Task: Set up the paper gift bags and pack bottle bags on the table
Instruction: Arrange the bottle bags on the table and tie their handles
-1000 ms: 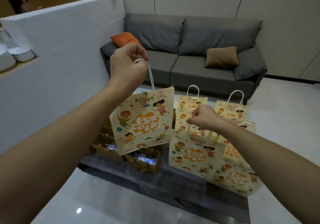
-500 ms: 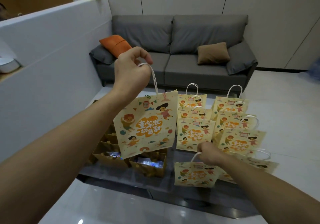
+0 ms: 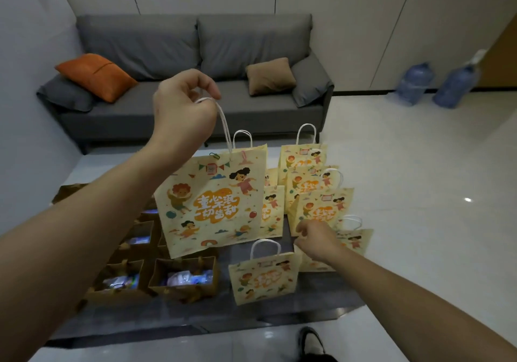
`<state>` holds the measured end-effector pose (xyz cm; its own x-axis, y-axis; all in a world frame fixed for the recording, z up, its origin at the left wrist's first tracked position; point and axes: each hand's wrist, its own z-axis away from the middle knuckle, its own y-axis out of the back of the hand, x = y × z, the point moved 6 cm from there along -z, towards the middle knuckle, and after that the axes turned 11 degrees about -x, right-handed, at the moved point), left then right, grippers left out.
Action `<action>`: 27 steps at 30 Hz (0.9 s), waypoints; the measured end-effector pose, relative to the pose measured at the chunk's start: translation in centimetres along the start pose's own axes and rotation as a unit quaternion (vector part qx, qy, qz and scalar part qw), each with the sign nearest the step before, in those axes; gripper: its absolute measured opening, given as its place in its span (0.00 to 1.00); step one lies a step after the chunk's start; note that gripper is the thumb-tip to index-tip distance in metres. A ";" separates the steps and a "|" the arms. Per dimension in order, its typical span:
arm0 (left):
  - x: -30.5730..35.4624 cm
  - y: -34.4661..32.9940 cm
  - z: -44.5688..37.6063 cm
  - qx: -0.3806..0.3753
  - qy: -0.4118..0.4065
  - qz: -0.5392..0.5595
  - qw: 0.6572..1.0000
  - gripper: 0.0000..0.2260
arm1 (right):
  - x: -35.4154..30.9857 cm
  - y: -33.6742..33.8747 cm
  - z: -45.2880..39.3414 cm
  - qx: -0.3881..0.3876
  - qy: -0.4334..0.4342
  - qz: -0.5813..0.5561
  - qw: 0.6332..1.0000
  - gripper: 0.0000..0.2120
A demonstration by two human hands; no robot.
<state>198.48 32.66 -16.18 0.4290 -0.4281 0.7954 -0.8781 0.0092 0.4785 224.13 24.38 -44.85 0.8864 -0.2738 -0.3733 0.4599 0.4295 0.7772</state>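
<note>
Single head-worn wide-angle view, forward and down over a low table (image 3: 279,315), sofa (image 3: 195,54) beyond.

Grey sofa (image 3: 195,62) stands against a white panelled wall (image 3: 335,12). Orange cushion (image 3: 95,76) lies at its left end, brown cushion (image 3: 270,75) toward the right. Glossy white floor (image 3: 419,194) reflects light. Two blue water jugs (image 3: 414,83) stand by the wall.

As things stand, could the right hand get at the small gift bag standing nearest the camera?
Probably yes. The right hand hovers empty just up and right of that small gift bag, whose white handle stands upright, with nothing between them. The left hand holds another bag clear.
</note>
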 end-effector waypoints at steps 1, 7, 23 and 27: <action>0.3 -0.9 -0.6 -0.006 -0.005 0.002 1.000 0.13 | 1.4 1.1 -0.1 0.032 -0.018 0.009 0.999 0.19; 1.1 -6.7 -4.2 -0.030 -0.004 0.024 0.999 0.10 | 8.3 6.6 -2.1 0.092 -0.069 -0.004 0.993 0.32; 0.3 -19.9 -10.6 -0.093 0.048 -0.021 0.994 0.13 | 12.1 14.5 -16.5 -0.062 0.003 -0.093 0.994 0.29; 0.4 -21.8 -11.6 -0.094 0.048 -0.028 0.994 0.12 | 13.5 14.6 -16.8 -0.097 0.011 -0.090 0.991 0.13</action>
<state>220.26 42.77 -21.98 0.5031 -0.3438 0.7929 -0.8005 0.1603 0.5775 243.73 41.44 -47.06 0.7886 -0.3433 -0.5102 0.6108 0.5325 0.5859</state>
